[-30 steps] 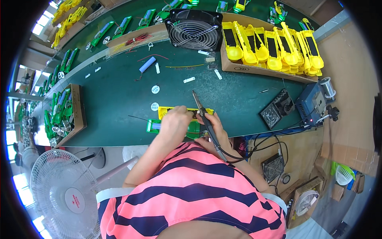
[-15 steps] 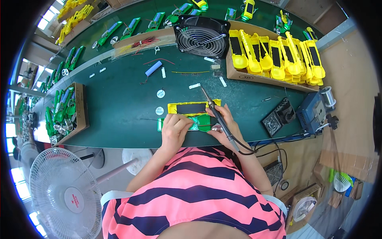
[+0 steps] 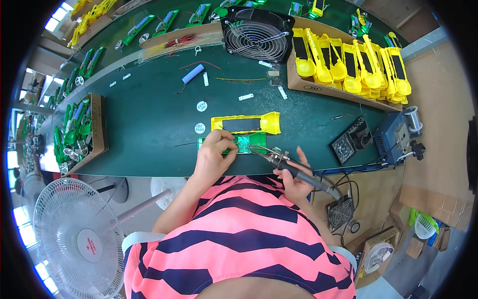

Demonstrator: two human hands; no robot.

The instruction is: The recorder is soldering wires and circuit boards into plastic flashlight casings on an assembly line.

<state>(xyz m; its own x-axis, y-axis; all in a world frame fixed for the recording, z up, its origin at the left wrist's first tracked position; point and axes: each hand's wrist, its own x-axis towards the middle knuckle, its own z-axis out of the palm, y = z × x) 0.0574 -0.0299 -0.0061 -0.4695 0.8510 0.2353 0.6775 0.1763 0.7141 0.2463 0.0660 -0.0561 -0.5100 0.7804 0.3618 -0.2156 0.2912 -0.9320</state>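
The right hand (image 3: 297, 186) grips a soldering iron (image 3: 302, 174) by its dark handle. The metal tip points left, at the right edge of a circuit board (image 3: 243, 144); contact between the 2 cannot be confirmed. The left hand (image 3: 215, 152) is curled, thumb and fingertips drawn together at the left side of the board. Whether a wire is pinched between them cannot be told.

The board sits in a green housing (image 3: 259, 140), flat on the green bench (image 3: 149, 134) near its front edge. A yellow housing (image 3: 272, 123) with a dark panel (image 3: 241, 124) lies just beyond, and thin wires (image 3: 249, 133) show between the 2 housings.

Handling: the green housing is probably light, stiff plastic, liable to slide under side pressure; steady it by its outer rim. The board is likely fragile; avoid pressing on its components. The wires are likely flexible and weak at their joints; take them by the insulation. Treat the iron tip as hot, hold only the handle, and allow for drag from the cable (image 3: 340, 193).
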